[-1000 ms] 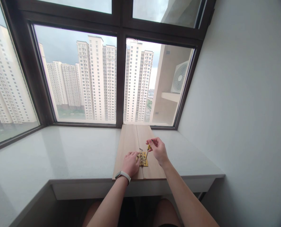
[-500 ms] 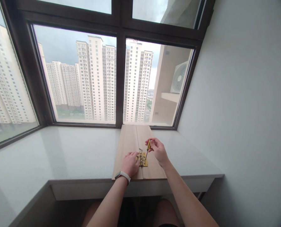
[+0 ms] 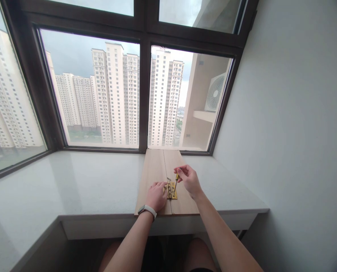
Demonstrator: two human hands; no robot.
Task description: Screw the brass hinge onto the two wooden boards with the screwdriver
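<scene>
Screwdriver (image 3: 177,176) gripped in the right hand (image 3: 190,179) points down at a gold butt hinge (image 3: 174,195) across two wooden boards (image 3: 152,166) on the tabletop (image 3: 108,181); the left hand (image 3: 157,196) lies unclenched over the hinge's left side. Screwing seems underway; turning calls for steady downward pressure.

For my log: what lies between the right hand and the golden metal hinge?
In the head view, the slim metal shaft of a yellow-handled screwdriver.
</scene>
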